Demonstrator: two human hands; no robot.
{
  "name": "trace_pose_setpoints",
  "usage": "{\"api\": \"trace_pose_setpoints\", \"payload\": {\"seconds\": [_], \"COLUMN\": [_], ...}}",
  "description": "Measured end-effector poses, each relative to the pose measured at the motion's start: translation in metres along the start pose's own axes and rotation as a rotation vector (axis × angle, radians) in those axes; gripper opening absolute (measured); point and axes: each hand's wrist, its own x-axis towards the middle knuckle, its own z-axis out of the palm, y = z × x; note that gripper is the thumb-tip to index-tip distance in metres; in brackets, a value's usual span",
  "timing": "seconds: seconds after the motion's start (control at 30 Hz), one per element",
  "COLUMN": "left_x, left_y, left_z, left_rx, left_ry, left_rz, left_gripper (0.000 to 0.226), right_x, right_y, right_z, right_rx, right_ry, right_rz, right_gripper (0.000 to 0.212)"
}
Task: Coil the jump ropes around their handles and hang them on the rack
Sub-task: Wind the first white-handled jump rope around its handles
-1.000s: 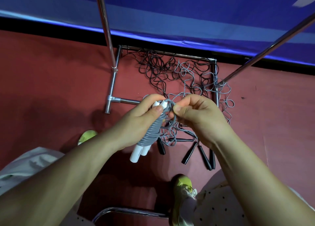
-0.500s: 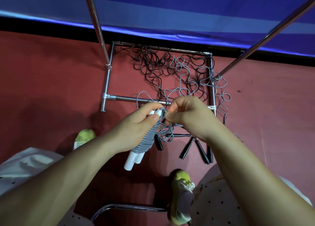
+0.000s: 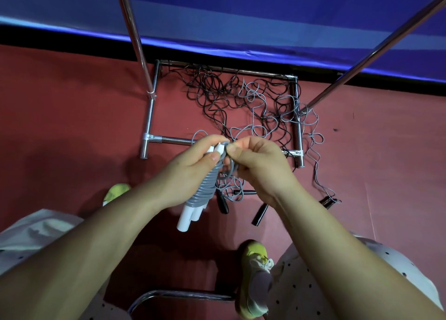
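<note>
My left hand (image 3: 190,175) grips two white handles (image 3: 189,217) held side by side, with grey jump rope (image 3: 207,186) coiled tightly around them. My right hand (image 3: 259,165) pinches the loose end of that grey rope at the handles' top, where a small loop hangs. On the red floor beyond lies a tangle of black ropes (image 3: 212,90) and grey rope (image 3: 263,112), with black handles (image 3: 259,214) near my feet. The chrome rack (image 3: 150,117) stands over the tangle, its two upright poles (image 3: 131,28) rising past the camera.
A blue padded wall (image 3: 241,18) runs across the back. My two yellow-green shoes (image 3: 254,278) rest on the floor, and a curved chrome tube (image 3: 178,294) lies close to my right foot. Rope strands spill outside the rack's base at right (image 3: 316,151).
My right hand has kept working the grey rope end at the top of the handles. The view shifted slightly; the coiled bundle stays in my left hand.
</note>
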Motion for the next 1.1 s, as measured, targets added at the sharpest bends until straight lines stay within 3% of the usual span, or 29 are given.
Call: {"api": "trace_pose_setpoints", "payload": {"seconds": [0.13,0.3,0.43,0.6,0.8,1.0,1.1], "left_x": [0.0,0.001,0.005,0.01,0.009,0.011,0.013], "left_y": [0.003,0.003,0.001,0.004,0.003,0.007,0.002], "left_z": [0.004,0.001,0.0,0.004,0.009,0.005,0.003], "left_rx": [-0.052,-0.083,-0.142,-0.072,-0.057,-0.159,-0.08], "left_ry": [0.038,0.084,0.172,0.188,0.206,0.196,0.221], "left_rz": [0.048,0.067,0.035,0.049,0.088,0.136,0.061], "left_gripper": [0.027,0.029,0.024,0.019,0.022,0.018,0.009], "right_x": [0.0,-0.006,-0.01,-0.006,0.002,0.008,0.01], "right_y": [0.0,0.008,0.004,0.0,0.0,-0.005,-0.002], "right_z": [0.005,0.014,0.016,0.017,0.014,0.012,0.009], "right_rx": [0.096,-0.125,-0.161,-0.215,-0.219,0.165,0.108], "right_ry": [0.117,0.178,0.14,0.258,0.259,0.114,0.084], "right_rz": [-0.054,-0.22,-0.292,-0.362,-0.305,-0.136,-0.097], "right_gripper": [0.015,0.013,0.019,0.02,0.014,0.01,0.023]}}
